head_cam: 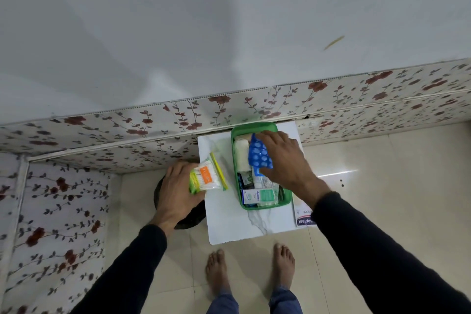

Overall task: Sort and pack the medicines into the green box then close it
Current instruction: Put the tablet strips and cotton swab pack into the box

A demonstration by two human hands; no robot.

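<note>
Green box (260,129), right hand (283,158) on blister pack (258,157)

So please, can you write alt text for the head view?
A right hand lowers a blue blister pack into an open green box of medicines on a white board, while the left hand holds a bag of cotton swabs.

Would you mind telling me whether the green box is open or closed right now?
Open: the green box has no lid on it, and a blue blister pack and cartons show inside.
</note>
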